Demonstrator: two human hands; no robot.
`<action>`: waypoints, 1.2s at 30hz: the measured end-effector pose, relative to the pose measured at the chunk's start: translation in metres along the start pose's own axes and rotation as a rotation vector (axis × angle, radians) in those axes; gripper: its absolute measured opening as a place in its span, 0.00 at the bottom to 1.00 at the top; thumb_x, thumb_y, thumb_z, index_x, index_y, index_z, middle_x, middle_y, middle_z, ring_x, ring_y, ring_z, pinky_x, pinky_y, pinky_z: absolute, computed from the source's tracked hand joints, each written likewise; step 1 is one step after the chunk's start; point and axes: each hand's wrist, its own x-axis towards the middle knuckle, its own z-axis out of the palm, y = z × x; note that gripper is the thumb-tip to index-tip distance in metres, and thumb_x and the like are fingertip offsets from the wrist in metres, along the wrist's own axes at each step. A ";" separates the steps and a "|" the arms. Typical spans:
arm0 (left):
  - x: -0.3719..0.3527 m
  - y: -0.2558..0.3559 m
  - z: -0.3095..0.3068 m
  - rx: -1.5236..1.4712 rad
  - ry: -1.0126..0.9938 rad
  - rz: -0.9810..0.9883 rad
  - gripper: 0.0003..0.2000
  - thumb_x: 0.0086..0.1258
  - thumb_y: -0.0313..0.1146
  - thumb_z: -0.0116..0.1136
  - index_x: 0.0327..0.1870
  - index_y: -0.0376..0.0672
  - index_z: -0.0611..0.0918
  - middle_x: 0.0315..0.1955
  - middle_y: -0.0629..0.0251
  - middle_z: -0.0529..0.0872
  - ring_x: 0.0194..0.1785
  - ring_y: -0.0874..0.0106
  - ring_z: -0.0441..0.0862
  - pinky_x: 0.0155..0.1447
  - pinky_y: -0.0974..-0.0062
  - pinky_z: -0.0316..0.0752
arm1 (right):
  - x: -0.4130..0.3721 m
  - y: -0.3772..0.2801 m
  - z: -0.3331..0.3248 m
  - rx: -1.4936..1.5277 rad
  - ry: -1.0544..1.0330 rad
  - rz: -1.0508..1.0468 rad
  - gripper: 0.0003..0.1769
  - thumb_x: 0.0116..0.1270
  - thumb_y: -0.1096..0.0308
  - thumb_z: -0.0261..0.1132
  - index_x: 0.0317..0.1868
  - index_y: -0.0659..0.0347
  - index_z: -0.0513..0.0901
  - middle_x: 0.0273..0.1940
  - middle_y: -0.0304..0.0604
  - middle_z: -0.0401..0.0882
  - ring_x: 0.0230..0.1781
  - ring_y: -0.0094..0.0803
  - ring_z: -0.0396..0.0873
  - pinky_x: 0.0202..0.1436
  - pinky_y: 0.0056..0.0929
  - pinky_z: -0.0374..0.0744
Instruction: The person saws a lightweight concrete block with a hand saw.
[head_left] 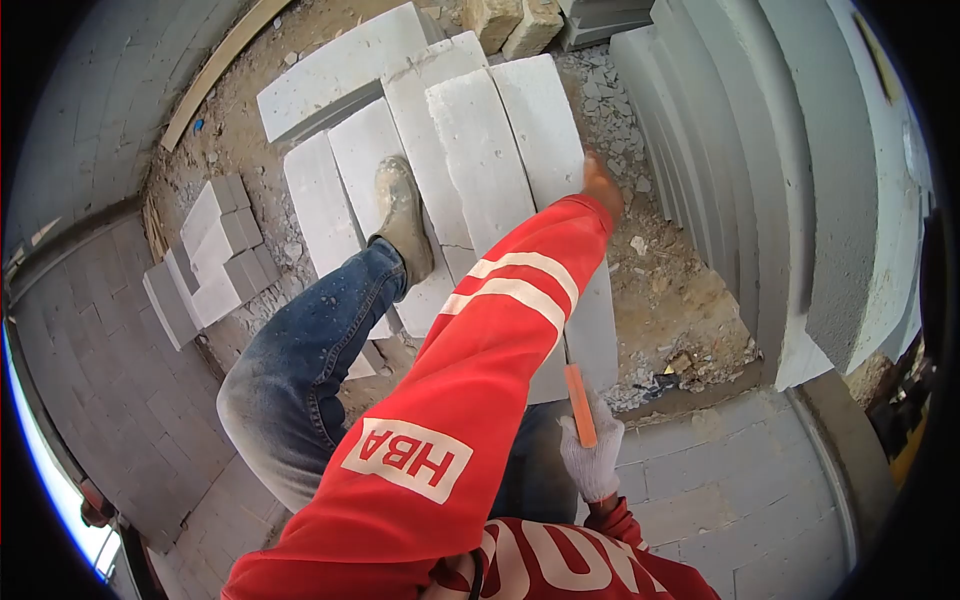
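Note:
My left hand (603, 188), bare below a red sleeve, is against the right edge of a pale block (538, 125); its fingers are mostly hidden. A white glove covers my right hand (592, 448), closed around a flat orange strip (579, 405) that points away from me. Beside the first block lies another pale block (480, 150) with small pits in its face. My boot (402, 215), dusty and pale, rests on the blocks to the left.
Tall grey slabs (740, 170) stand in a row at the right. Smaller grey blocks (215, 245) are piled at the left. Rubble (612, 110) covers the ground beyond my left hand. A wooden board (215, 70) lies along the upper left wall.

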 end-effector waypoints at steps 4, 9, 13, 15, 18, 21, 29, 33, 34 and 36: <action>-0.002 0.001 0.000 -0.003 0.049 0.008 0.35 0.71 0.67 0.52 0.72 0.57 0.83 0.73 0.66 0.80 0.81 0.59 0.68 0.84 0.44 0.47 | -0.001 0.008 0.015 -0.046 0.068 -0.059 0.30 0.63 0.78 0.69 0.68 0.70 0.80 0.35 0.51 0.82 0.28 0.42 0.73 0.37 0.33 0.81; -0.012 -0.003 0.003 0.023 0.120 -0.009 0.35 0.70 0.69 0.52 0.72 0.61 0.83 0.72 0.68 0.82 0.79 0.60 0.70 0.83 0.44 0.49 | -0.054 0.025 0.026 -0.099 0.119 -0.062 0.33 0.63 0.76 0.70 0.71 0.69 0.77 0.58 0.58 0.87 0.48 0.50 0.90 0.48 0.37 0.86; 0.000 0.002 0.004 -0.023 0.105 0.002 0.33 0.71 0.69 0.52 0.70 0.61 0.84 0.70 0.69 0.83 0.77 0.61 0.73 0.80 0.46 0.53 | 0.016 -0.001 0.024 -0.122 0.119 -0.181 0.30 0.65 0.74 0.70 0.68 0.70 0.79 0.51 0.57 0.88 0.42 0.50 0.89 0.44 0.37 0.85; 0.006 0.004 0.005 -0.021 0.110 0.014 0.33 0.71 0.69 0.51 0.69 0.61 0.85 0.69 0.69 0.84 0.75 0.62 0.75 0.79 0.47 0.56 | 0.064 -0.001 0.036 -0.086 0.048 -0.087 0.30 0.65 0.74 0.70 0.68 0.71 0.79 0.47 0.57 0.88 0.37 0.50 0.87 0.42 0.37 0.85; 0.010 0.007 0.009 -0.035 0.119 0.023 0.32 0.71 0.69 0.51 0.68 0.62 0.86 0.67 0.70 0.85 0.73 0.62 0.77 0.77 0.49 0.59 | 0.085 -0.015 0.026 -0.065 -0.070 0.089 0.27 0.64 0.75 0.68 0.66 0.72 0.81 0.45 0.56 0.88 0.39 0.46 0.87 0.45 0.36 0.84; 0.020 0.009 0.012 -0.022 0.167 0.016 0.31 0.72 0.69 0.50 0.66 0.62 0.87 0.65 0.71 0.86 0.71 0.63 0.79 0.75 0.50 0.62 | 0.045 -0.019 0.020 -0.083 0.010 0.042 0.27 0.64 0.76 0.68 0.65 0.72 0.82 0.43 0.56 0.87 0.36 0.45 0.86 0.43 0.37 0.83; 0.027 0.022 0.018 -0.023 0.267 -0.054 0.32 0.73 0.68 0.51 0.68 0.59 0.86 0.65 0.71 0.86 0.70 0.61 0.79 0.72 0.50 0.64 | 0.139 -0.034 0.036 -0.114 0.007 0.010 0.24 0.68 0.74 0.68 0.65 0.68 0.83 0.50 0.54 0.90 0.47 0.42 0.90 0.50 0.34 0.85; 0.003 0.004 0.002 -0.069 0.117 0.098 0.33 0.72 0.68 0.52 0.68 0.58 0.86 0.67 0.70 0.86 0.72 0.61 0.78 0.73 0.50 0.64 | 0.146 -0.032 0.048 -0.030 0.047 -0.075 0.26 0.67 0.73 0.67 0.66 0.67 0.82 0.44 0.55 0.88 0.38 0.44 0.87 0.42 0.36 0.83; 0.005 0.006 0.002 -0.062 0.120 0.106 0.33 0.71 0.69 0.53 0.67 0.58 0.86 0.67 0.70 0.86 0.72 0.61 0.78 0.73 0.50 0.64 | 0.121 -0.032 0.039 -0.071 0.006 -0.001 0.26 0.67 0.73 0.67 0.66 0.66 0.81 0.42 0.55 0.88 0.36 0.44 0.87 0.40 0.36 0.82; 0.011 0.005 0.001 -0.046 0.125 0.092 0.33 0.70 0.69 0.54 0.67 0.59 0.86 0.67 0.70 0.86 0.73 0.62 0.77 0.74 0.50 0.64 | 0.056 -0.028 0.021 -0.119 0.055 -0.041 0.27 0.65 0.74 0.66 0.66 0.67 0.81 0.44 0.55 0.88 0.36 0.44 0.87 0.41 0.36 0.83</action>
